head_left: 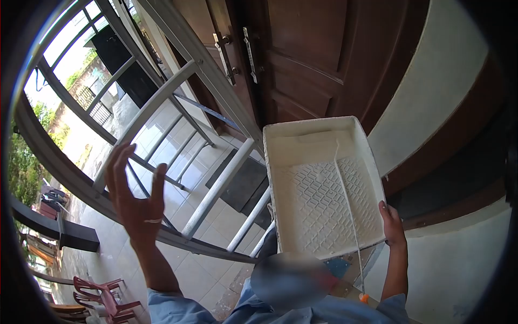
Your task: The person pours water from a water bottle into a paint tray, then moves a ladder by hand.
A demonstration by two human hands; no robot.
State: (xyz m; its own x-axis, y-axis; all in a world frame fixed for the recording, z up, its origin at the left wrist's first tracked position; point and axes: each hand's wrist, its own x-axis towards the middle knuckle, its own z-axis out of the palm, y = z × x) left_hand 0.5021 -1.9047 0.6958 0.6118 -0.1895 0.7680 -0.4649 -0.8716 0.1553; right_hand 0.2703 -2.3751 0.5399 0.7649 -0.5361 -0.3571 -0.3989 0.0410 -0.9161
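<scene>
My right hand (pixel 394 224) grips the right rim of a large paint tray (pixel 273 216), thumb over the edge. The tray is coated in off-white paint, with a raised diamond pattern on its bottom. A long thin rod (pixel 345 191) with an orange handle (pixel 364 298) lies across the tray's right side and sticks out over the near rim. My left hand (pixel 137 202) is raised with thumb and fingers apart, holding nothing. It overlaps the grey metal frame (pixel 162 100) in this view.
Ladder-like rungs (pixel 218 186) of the frame stand left of the tray. Behind are brown double doors (pixel 307 48) with metal handles. A dark mat (pixel 237 183) lies on the tiled floor (pixel 189 275); red plastic chairs (pixel 110 299) stand at lower left. A pale wall rises at right.
</scene>
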